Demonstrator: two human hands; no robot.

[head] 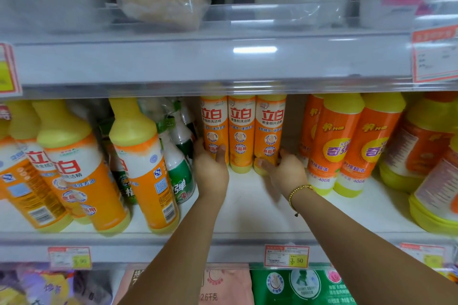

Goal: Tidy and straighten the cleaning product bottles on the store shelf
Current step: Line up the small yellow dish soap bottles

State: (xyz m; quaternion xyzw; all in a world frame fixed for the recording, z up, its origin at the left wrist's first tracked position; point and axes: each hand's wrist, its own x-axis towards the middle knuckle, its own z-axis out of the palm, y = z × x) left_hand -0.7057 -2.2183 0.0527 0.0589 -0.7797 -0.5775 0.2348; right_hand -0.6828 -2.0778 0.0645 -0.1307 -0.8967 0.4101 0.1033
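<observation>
- Three slim orange bottles, upright and touching, far back on the middle shelf.
- Grips the leftmost with left hand, the rightmost's base with right hand, fingers curled round.
- Squaring this row, apparently; next calls for sliding all three forward evenly.

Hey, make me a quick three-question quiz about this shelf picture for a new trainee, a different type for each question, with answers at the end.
1. True or false: the left hand grips the leftmost slim orange plastic bottle of the upright row, while the right hand holds the base of the rightmost slim orange plastic bottle.
2. Multiple choice: how many bottles stand in that upright row? (A) two, (B) three, (C) five.
3. Fill in: the red-and-yellow price tag on the white shelf edge below the hands reads ___.

Key: 1 true; 2 B; 3 3.50.
</observation>
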